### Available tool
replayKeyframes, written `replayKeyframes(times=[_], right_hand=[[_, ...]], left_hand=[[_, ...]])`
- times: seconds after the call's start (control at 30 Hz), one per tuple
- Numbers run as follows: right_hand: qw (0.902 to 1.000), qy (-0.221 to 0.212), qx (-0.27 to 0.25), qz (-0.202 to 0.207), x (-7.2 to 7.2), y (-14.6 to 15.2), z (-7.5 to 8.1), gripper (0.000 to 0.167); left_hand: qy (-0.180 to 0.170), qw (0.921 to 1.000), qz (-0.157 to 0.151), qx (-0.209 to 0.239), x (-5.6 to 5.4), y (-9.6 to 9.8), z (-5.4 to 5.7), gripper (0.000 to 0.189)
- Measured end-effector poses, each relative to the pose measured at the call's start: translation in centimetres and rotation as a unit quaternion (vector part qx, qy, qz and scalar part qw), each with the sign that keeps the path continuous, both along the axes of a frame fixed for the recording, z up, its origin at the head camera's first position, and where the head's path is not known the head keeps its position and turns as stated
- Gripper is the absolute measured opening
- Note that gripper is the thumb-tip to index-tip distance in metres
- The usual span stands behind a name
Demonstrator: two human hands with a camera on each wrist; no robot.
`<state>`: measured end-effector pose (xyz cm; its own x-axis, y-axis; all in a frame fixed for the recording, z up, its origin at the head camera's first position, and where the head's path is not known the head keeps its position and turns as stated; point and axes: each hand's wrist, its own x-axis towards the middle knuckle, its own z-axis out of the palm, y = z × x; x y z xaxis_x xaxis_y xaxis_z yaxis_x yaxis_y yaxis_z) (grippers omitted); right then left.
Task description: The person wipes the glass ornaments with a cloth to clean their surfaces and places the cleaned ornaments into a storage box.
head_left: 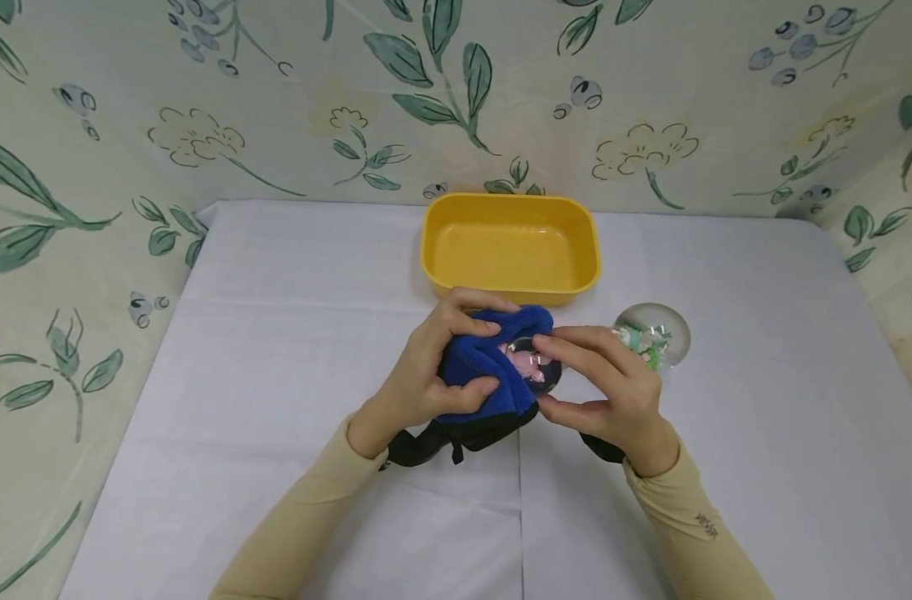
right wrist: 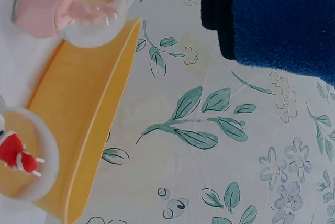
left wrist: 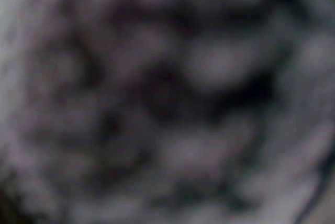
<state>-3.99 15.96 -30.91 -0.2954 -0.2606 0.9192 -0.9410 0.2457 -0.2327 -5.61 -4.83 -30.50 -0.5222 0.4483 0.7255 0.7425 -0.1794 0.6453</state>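
In the head view, my left hand (head_left: 418,367) grips a blue cloth (head_left: 478,362) with a black edge, bunched around a snow globe (head_left: 531,367). A pink figure shows inside that clear globe. My right hand (head_left: 613,379) pinches the globe's exposed side between thumb and fingers. Just beyond the right hand, a second snow globe (head_left: 669,333) with a green and white figure lies on the table, partly covered by the hand. A fold of blue cloth (right wrist: 282,25) fills the upper right of the right wrist view. The left wrist view is too blurred to make out.
A yellow basin (head_left: 512,287) stands beyond the hands on the white-covered table (head_left: 291,333). In the right wrist view, a pink-based snow globe (right wrist: 99,20) and one with a red figure (right wrist: 15,150) sit by the basin. A flowered cloth (head_left: 276,108) hangs behind.
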Motion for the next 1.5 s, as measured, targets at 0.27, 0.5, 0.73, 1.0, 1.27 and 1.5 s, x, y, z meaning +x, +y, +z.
replayKeyframes(times=[0.27,0.5,0.73,1.0,1.27,1.5], right_hand=[[0.9993,0.004,-0.014,-0.035,0.1,0.2,-0.1,0.052],[0.9971,-0.031,-0.039,-0.057,0.0,0.1,-0.7,0.059],[0.9796,-0.172,-0.08,0.065,0.0,0.2,-0.7,0.053],[0.9532,-0.285,-0.099,-0.02,0.7,-0.3,-0.2,0.056],[0.9234,-0.376,-0.079,-0.008,1.2,-0.9,0.1,0.064],[0.8969,-0.427,-0.113,0.014,1.5,-1.3,0.1,0.041]], left_hand=[[0.053,0.9984,0.001,-0.021,0.2,0.5,0.2,0.038],[0.103,0.9934,0.017,-0.049,0.3,0.6,0.1,0.035],[0.145,0.9847,0.043,-0.087,0.2,0.6,0.0,0.047],[0.188,0.9698,0.081,-0.132,0.0,0.8,-0.4,0.059],[0.132,0.9809,0.093,-0.109,-0.3,0.5,-0.8,0.061],[0.147,0.9774,0.103,-0.112,-0.4,0.2,-0.7,0.062]])
